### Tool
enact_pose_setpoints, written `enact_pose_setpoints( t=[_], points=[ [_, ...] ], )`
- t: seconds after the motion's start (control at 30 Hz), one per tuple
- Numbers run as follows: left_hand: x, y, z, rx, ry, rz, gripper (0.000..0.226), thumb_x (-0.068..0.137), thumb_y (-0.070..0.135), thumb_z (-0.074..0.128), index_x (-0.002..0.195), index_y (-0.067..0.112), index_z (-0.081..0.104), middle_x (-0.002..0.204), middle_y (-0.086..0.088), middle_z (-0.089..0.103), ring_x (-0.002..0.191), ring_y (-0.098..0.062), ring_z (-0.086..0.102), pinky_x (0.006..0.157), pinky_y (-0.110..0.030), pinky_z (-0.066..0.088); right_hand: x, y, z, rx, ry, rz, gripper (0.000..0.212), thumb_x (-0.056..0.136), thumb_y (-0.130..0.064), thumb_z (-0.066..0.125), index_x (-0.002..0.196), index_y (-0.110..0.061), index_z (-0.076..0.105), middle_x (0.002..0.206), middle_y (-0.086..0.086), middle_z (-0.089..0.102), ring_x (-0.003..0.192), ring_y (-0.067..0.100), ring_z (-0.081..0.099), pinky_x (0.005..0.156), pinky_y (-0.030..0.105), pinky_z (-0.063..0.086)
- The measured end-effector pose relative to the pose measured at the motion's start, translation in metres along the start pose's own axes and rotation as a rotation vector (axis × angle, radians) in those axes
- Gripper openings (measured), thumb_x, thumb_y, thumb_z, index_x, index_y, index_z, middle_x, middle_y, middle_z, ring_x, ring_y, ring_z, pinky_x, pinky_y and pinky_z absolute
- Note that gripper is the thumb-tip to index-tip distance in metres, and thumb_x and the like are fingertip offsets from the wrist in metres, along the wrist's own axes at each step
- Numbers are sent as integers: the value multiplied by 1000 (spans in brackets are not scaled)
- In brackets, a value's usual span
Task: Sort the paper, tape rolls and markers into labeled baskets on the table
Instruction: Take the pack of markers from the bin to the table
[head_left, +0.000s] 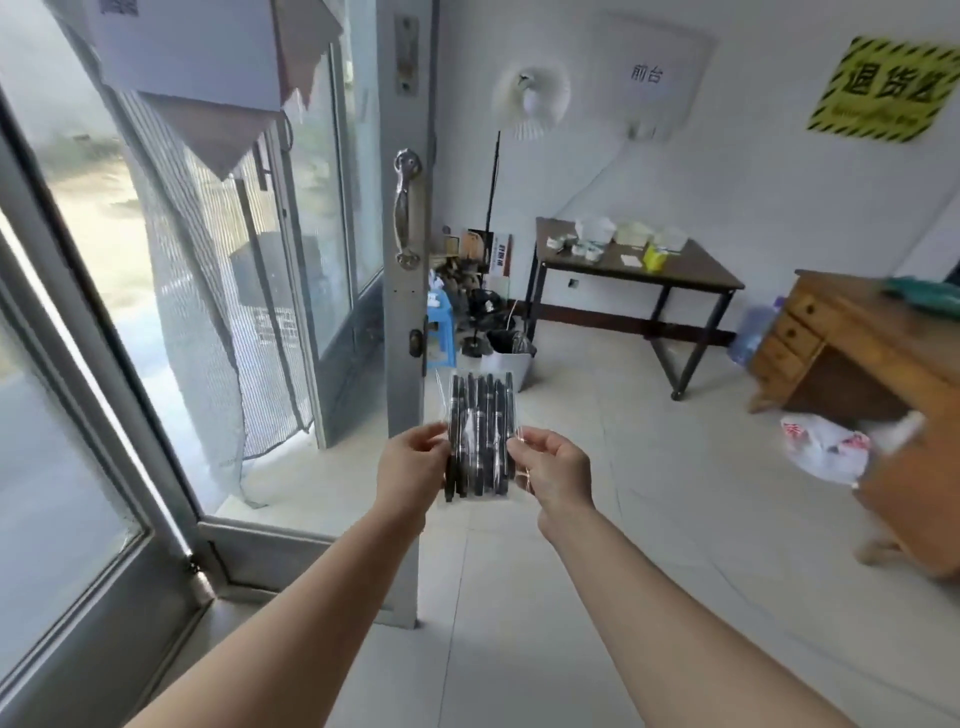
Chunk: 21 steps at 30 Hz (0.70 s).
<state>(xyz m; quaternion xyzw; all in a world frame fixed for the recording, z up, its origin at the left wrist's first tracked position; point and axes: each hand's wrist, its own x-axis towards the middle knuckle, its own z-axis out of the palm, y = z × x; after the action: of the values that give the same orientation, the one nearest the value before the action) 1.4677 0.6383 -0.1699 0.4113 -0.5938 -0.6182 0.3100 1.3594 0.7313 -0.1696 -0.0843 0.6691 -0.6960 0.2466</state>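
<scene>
glossy clear plastic bag (480, 439) (black markers inside); wooden desk (852, 332).

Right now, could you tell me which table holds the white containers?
The dark-topped table with black metal legs by the far wall; the wooden desk with drawers holds none.

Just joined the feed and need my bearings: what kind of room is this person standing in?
Likely a small office or parcel-depot front room: a glass entrance door with a metal handle, a yellow hazard-striped wall sign, and a wooden desk with drawers.
</scene>
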Motion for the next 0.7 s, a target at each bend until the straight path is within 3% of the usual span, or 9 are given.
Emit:
enact_pose_setpoints(
  t=[0.1, 0.23, 0.57, 0.7],
  points=[
    [6, 5, 46, 1, -50, 7, 33, 92, 7, 57, 124, 10, 63, 96, -6, 73, 82, -31, 68, 85, -51, 56, 23, -13, -36, 1, 33, -14, 19, 83, -4, 71, 101, -9, 69, 83, -2, 66, 70, 11, 60, 59, 23, 48],
    [16, 13, 111, 5, -100, 25, 39, 92, 4, 55, 129, 14, 58, 90, -6, 72, 78, -26, 67, 81, -45, 57, 60, -31, -86, -11, 73, -40, 19, 84, -4, 71, 101, -11, 68, 85, -3, 65, 70, 9, 60, 59, 21, 49],
    [40, 22, 242, 31, -167, 27, 44, 91, 2, 53, 133, 15, 55, 87, -7, 71, 74, -23, 62, 83, -51, 56, 144, -54, -182, -17, 159, -61, 21, 82, -7, 73, 102, -10, 70, 91, 2, 67, 77, 13, 63, 63, 24, 51],
    [55, 26, 280, 55, -208, 17, 45, 91, 2, 52, 133, 17, 55, 83, -4, 70, 73, -23, 61, 80, -52, 55, 173, -60, -207, -12, 193, -59, 20, 82, -7, 74, 101, -10, 70, 90, 4, 68, 72, 10, 62, 56, 20, 49]
  ],
)
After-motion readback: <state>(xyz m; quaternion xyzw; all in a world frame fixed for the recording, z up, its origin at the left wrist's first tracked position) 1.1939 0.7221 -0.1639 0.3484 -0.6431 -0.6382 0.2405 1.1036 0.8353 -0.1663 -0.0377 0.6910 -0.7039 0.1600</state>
